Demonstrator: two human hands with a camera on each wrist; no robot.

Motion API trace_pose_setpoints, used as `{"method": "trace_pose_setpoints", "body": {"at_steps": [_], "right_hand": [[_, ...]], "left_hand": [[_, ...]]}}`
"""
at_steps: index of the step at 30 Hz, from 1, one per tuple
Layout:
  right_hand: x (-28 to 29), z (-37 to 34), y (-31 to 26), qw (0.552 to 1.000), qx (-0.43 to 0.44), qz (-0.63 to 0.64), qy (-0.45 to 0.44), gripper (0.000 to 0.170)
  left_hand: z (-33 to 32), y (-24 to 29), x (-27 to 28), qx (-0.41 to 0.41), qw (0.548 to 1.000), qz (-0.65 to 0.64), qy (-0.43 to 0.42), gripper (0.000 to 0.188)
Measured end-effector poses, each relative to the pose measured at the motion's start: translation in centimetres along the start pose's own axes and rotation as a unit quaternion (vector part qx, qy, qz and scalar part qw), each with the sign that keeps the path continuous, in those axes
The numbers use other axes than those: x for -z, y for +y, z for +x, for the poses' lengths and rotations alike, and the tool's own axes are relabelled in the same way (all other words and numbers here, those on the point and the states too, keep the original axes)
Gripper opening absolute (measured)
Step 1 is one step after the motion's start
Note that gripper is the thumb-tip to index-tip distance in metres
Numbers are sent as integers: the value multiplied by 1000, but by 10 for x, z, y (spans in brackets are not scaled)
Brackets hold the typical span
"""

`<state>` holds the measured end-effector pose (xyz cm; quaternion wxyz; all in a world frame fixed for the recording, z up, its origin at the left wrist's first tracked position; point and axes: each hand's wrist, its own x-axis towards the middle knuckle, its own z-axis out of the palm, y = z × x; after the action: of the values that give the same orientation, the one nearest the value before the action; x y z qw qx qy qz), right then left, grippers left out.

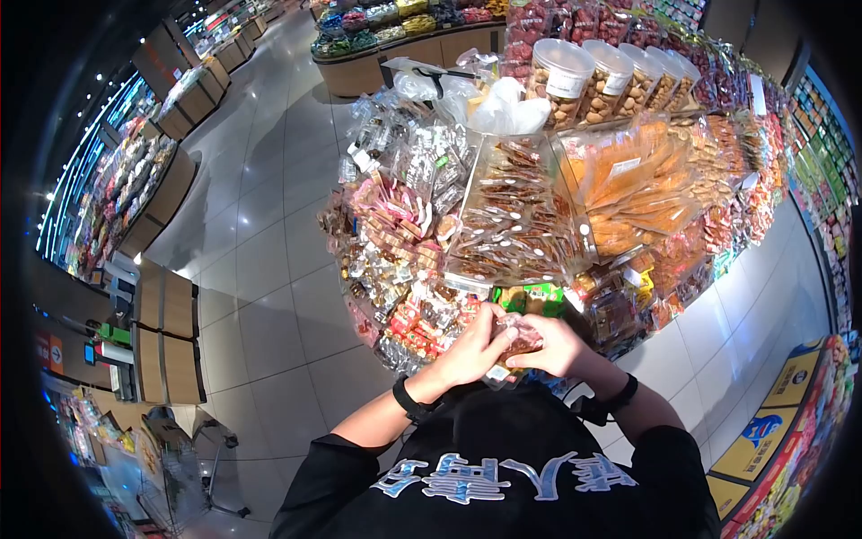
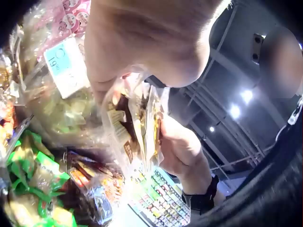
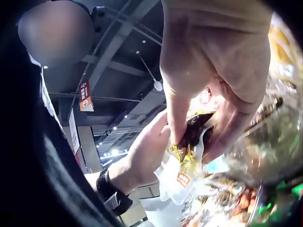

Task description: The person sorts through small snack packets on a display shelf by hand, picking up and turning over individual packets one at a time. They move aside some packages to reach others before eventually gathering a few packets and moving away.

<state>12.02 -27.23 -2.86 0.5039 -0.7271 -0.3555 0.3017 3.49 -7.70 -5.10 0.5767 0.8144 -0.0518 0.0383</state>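
Both hands grip one small clear plastic snack packet (image 1: 523, 338) in front of the chest, at the near edge of the display. Dark brown contents with gold and yellow wrapping show through the packet (image 3: 191, 135) in the right wrist view. My left hand (image 1: 474, 349) holds its left side, thumb on top. The right hand (image 1: 558, 347) pinches the opposite side between thumb and fingers. In the left wrist view, the packet (image 2: 132, 127) hangs below the left hand (image 2: 147, 42), with the right hand (image 2: 177, 146) behind it. Green-wrapped snacks (image 1: 539, 295) lie just beyond the hands.
Bagged snacks in a clear tray (image 1: 516, 211) fill the display's middle, beside orange bagged snacks (image 1: 633, 175). Red-wrapped sweets (image 1: 422, 328) lie left of the hands. Lidded tubs (image 1: 564, 83) stand at the back. Tiled floor (image 1: 269, 296) runs along the left; a shelf (image 1: 772, 431) stands at right.
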Motion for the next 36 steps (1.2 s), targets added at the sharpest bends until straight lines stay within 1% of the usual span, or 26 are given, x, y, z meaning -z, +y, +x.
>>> {"method": "trace_pose_setpoints", "body": {"at_steps": [1, 2, 3, 4, 5, 6, 7, 8, 9, 11, 12, 13, 15, 16, 17, 19, 20, 23, 24, 27, 31, 34, 36], "right_hand": [[4, 3, -15, 999, 43, -9, 31, 48], [21, 0, -37, 996, 37, -75, 27, 48], [27, 4, -43, 994, 67, -57, 62, 49], [29, 15, -54, 986, 109, -25, 122, 49], [52, 16, -77, 959, 182, -176, 128, 48], [69, 23, -80, 969, 97, -169, 151, 45], [76, 36, -99, 969, 92, -118, 197, 43], [85, 47, -114, 941, 98, -188, 263, 43], [92, 58, -130, 933, 117, -174, 294, 46], [106, 89, -133, 900, 188, -213, 329, 45], [110, 106, -129, 879, 208, -266, 338, 44], [114, 121, -125, 853, 227, -317, 346, 44], [117, 146, -112, 836, 238, -384, 312, 44], [115, 153, -108, 833, 227, -414, 288, 41], [119, 165, -91, 836, 226, -434, 246, 41], [111, 176, -81, 835, 150, -485, 212, 42], [108, 179, -77, 840, 138, -486, 198, 44], [111, 191, -66, 811, 151, -517, 230, 47], [110, 189, -74, 794, 132, -545, 234, 42], [105, 189, -73, 749, 161, -596, 241, 37], [104, 187, -70, 746, 149, -621, 189, 36], [105, 202, -55, 730, 133, -635, 214, 36], [103, 206, -55, 736, 110, -638, 198, 37]], "left_hand": [[4, 2, 7, 34, 999, -35, -2, 23], [10, 2, 14, 17, 995, -96, 33, 22], [16, 2, 19, 1, 985, -157, 67, 21], [24, 3, 24, -42, 976, -176, 124, 16], [33, -3, 31, -111, 971, -126, 171, 16], [39, -4, 38, -149, 967, -17, 204, 17], [44, -5, 44, -183, 950, 92, 235, 19], [47, -7, 47, -172, 950, 145, 217, 32], [50, -8, 44, -168, 937, 207, 225, 37], [58, -9, 34, -156, 901, 329, 237, 46], [58, -14, 31, -132, 900, 355, 214, 57], [58, -18, 29, -121, 896, 370, 215, 56], [58, -22, 27, -121, 894, 369, 224, 55], [58, -25, 26, -119, 896, 365, 224, 55], [57, -27, 25, -116, 897, 362, 225, 55], [54, -30, 26, -116, 897, 362, 226, 55], [53, -33, 25, -117, 898, 361, 225, 55], [51, -39, 23, -122, 896, 360, 230, 56], [51, -39, 22, -121, 896, 359, 232, 56], [52, -41, 20, -123, 896, 355, 236, 57], [53, -45, 19, -120, 897, 351, 238, 57], [54, -46, 17, -124, 896, 350, 243, 57], [55, -47, 17, -129, 895, 350, 246, 57]]}}
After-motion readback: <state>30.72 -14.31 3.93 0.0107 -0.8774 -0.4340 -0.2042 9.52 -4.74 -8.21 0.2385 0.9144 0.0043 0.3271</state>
